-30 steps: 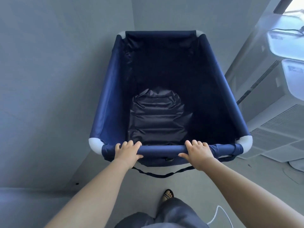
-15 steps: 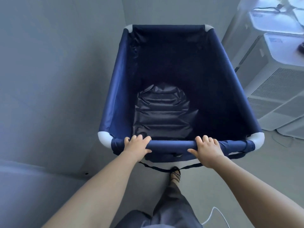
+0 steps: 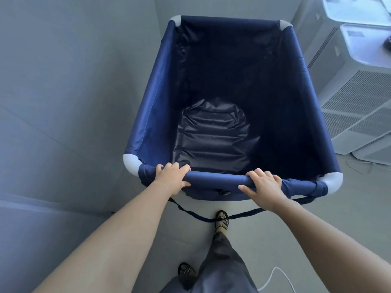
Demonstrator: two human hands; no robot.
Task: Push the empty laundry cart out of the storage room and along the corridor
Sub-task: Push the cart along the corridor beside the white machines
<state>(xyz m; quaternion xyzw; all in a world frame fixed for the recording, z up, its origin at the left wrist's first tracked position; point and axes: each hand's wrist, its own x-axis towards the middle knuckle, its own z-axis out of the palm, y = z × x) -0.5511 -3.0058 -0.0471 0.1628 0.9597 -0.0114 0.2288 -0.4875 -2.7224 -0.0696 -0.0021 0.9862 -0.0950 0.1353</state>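
The navy laundry cart (image 3: pixel 230 98) stood empty on the grey floor (image 3: pixel 264 235), its near rail just ahead of the person, the wall (image 3: pixel 74 92) close on its left. Compared with half a second earlier, it sat further right, nearer the white vented units (image 3: pixel 359 106). The left hand (image 3: pixel 172 178) and right hand (image 3: pixel 264 187) were each wrapped around the near rail, fingers curled over the top, as before. A sandalled foot (image 3: pixel 222 222) had stepped forward under the hanging strap (image 3: pixel 190 213)
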